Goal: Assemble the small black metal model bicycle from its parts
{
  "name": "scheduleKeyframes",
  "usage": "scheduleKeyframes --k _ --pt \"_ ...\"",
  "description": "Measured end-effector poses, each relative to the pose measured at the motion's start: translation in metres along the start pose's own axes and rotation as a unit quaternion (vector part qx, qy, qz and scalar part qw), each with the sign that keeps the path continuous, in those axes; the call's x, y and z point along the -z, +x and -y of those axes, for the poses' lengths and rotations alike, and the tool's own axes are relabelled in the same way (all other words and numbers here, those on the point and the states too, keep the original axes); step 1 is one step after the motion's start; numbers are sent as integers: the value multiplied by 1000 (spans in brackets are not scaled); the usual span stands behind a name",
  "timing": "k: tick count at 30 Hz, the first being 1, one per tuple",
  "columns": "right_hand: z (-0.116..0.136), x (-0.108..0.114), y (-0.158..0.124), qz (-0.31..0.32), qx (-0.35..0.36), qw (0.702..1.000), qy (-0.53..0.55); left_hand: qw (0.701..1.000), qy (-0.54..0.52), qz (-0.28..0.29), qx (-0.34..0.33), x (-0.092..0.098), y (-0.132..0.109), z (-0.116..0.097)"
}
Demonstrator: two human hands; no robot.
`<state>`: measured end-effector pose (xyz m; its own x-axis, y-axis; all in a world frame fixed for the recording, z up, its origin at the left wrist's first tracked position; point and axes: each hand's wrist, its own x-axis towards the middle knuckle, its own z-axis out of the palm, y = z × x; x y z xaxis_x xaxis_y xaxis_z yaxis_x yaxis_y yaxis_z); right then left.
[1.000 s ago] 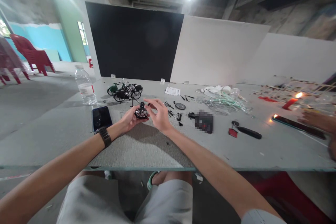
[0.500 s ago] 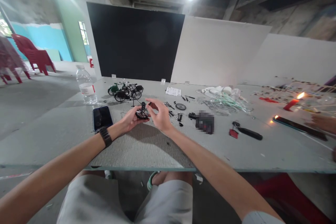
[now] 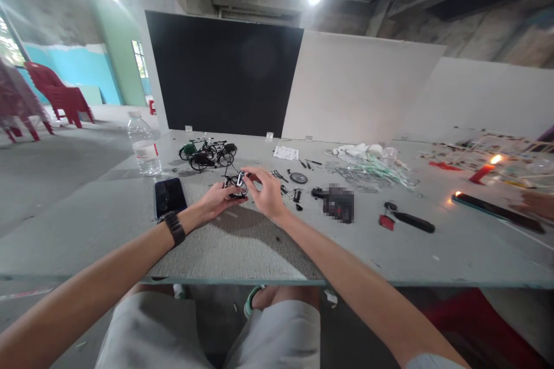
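My left hand [image 3: 216,200], with a dark watch on its wrist, is closed around the lower part of a small black model bicycle [image 3: 234,183]. A spoked wheel and part of the thin frame show above its fingers. At the right side of the model, my right hand [image 3: 265,190] pinches a small dark part with a bright shine, too small to name. Behind my hands stand several finished-looking model bicycles [image 3: 208,155], one with green bags. To the right lie a loose wheel [image 3: 298,177] and several small black parts [image 3: 296,196].
A water bottle [image 3: 145,147] and a phone [image 3: 169,196] are at the left. Rightward lie a blurred-out dark item [image 3: 338,203], keys with a black fob [image 3: 413,222], plastic wrapping [image 3: 367,167], a lit red candle [image 3: 481,173] and another phone [image 3: 497,211]. Another person's hand [image 3: 536,204] shows at the right edge.
The model bicycle has turned in my hands, and the part by my right fingertips now shows a bright, slanted face. Both hands stay close together at the model.
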<state>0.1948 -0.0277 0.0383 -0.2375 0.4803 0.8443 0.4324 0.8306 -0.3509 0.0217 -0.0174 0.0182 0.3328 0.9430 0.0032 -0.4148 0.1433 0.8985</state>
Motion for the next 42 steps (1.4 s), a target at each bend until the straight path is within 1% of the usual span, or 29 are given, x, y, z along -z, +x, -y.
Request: scheduleKeyframes --k 3,7,11,15,21,25,31,36,42 --pt "1 0 0 5 7 1000 -3 999 33 17 4 3 1 2" --pt "4 0 0 10 27 1000 -6 999 49 15 1 5 2 4" --pt "6 1 1 26 32 999 -4 999 49 19 -15 3 1 3" --pt "7 1 2 13 27 999 -10 998 56 27 -24 -1 -1 1" --pt "6 2 3 -5 22 1000 -3 998 56 4 -21 -5 -3 -2" --pt "7 4 3 -2 12 1000 1 998 50 4 -22 -5 -3 -2" --pt "9 7 4 9 35 999 -15 999 45 9 -29 -4 -4 -2" --pt "8 8 5 16 49 999 -10 998 54 -5 -38 -9 -5 -4" --pt "8 7 6 3 37 999 -13 996 70 -11 -50 -10 -3 -3"
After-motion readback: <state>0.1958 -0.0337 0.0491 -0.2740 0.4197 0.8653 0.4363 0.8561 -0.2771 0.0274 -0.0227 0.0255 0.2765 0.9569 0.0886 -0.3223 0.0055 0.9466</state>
